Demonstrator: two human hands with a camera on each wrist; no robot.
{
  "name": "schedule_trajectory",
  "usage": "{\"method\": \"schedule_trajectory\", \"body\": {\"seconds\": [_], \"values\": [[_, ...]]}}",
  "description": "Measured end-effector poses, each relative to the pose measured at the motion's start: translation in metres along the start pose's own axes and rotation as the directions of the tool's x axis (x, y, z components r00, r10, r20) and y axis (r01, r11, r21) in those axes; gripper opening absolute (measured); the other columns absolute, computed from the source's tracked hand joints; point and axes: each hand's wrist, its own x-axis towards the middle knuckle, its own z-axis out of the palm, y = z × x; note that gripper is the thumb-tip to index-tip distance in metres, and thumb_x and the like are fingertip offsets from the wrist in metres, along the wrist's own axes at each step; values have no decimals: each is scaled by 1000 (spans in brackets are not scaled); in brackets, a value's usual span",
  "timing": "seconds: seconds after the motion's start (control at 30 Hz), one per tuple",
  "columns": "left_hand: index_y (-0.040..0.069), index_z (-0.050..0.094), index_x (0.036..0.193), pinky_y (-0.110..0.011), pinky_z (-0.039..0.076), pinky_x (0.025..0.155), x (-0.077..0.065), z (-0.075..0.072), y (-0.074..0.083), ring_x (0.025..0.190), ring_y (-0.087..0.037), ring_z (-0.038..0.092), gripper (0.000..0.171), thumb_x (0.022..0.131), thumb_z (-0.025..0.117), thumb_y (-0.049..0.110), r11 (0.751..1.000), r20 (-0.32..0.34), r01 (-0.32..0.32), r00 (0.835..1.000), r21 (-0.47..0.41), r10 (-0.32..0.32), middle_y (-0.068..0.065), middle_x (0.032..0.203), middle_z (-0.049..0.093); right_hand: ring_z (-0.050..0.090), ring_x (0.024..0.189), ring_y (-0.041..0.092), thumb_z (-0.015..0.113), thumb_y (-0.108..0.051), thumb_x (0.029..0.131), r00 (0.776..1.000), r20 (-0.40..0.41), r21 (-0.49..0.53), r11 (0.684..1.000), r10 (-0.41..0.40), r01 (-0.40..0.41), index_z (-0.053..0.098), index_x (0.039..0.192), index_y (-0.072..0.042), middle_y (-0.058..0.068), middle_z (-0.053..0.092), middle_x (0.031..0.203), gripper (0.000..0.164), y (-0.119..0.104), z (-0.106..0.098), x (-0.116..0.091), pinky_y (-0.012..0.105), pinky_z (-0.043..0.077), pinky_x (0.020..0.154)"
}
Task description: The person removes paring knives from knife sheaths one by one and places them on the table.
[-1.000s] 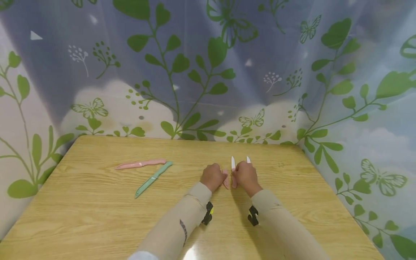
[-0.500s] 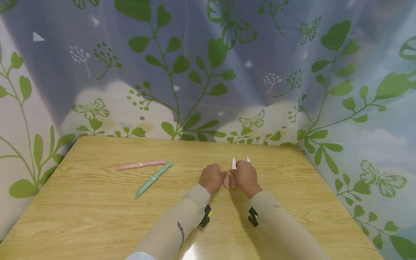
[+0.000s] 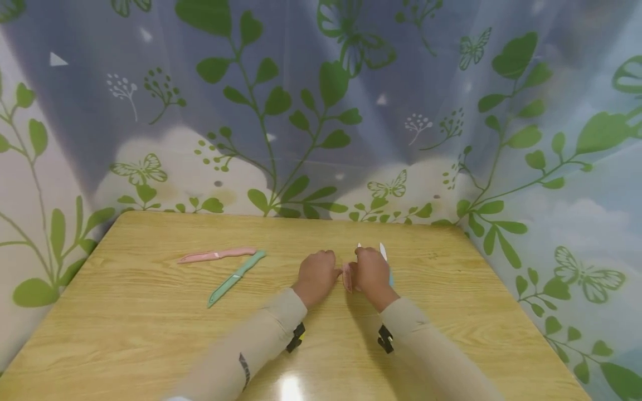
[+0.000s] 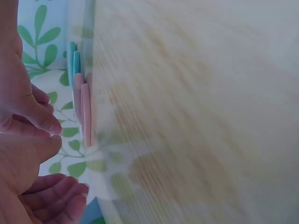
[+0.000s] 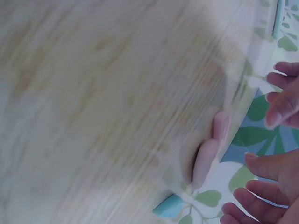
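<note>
A pink sheath (image 3: 347, 277) lies on the table between the two hands. My left hand (image 3: 317, 279) hovers just left of it, fingers loosely bent and holding nothing in the left wrist view. Over a small pink-handled knife (image 5: 205, 162) is my right hand (image 3: 373, 279), its fingers apart and off the handle in the right wrist view; only the white blade tip shows from the head. To the right lies a second small knife with a white blade and blue handle (image 3: 391, 277), partly hidden by the right hand. The left wrist view shows two blue-green pieces (image 4: 76, 61) side by side.
A pink sheathed knife (image 3: 218, 255) and a green sheathed knife (image 3: 237, 278) lie at the left on the wooden table (image 3: 150, 334). A leaf-patterned curtain (image 3: 281, 167) hangs behind the table's far edge.
My left hand has let go of the pink sheath and drawn left. The right hand has released the pink-handled knife and shifted slightly left, uncovering the blue handle.
</note>
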Motion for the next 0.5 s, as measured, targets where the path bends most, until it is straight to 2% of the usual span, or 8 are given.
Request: {"method": "schedule_trajectory", "body": {"seconds": [0.13,0.17,0.37,0.5], "values": [[6,61,89,-33,54,57,-11,-7,-12,72,-25,65,29,88,73,32,999,44,17,999,28,-18,-8,80,62,66,96,33,71,-8,88,998,-7,26,997,-66,66,66,116,0,18,68,106,30,-8,-1,-5,40,59,71],[5,62,91,-33,55,58,-13,-8,-14,74,-25,65,29,88,73,32,999,43,18,999,32,-19,-9,82,63,66,97,33,70,-11,90,997,-4,29,996,-80,80,66,117,0,17,68,107,30,-11,-2,-5,39,59,73],[3,64,98,-36,57,61,-25,-19,-24,78,-26,65,31,88,74,30,999,9,34,999,23,-34,-10,86,63,64,104,32,75,-16,87,990,-1,39,989,-140,140,66,117,-1,15,67,114,35,-30,-4,-9,42,56,84],[1,64,105,-36,57,64,-35,-30,-33,82,-27,66,34,88,74,28,999,-7,34,999,12,-34,-12,92,65,64,105,30,75,-16,86,986,-14,36,985,-166,167,67,117,-2,14,68,113,34,-45,-4,-10,41,56,84]]}}
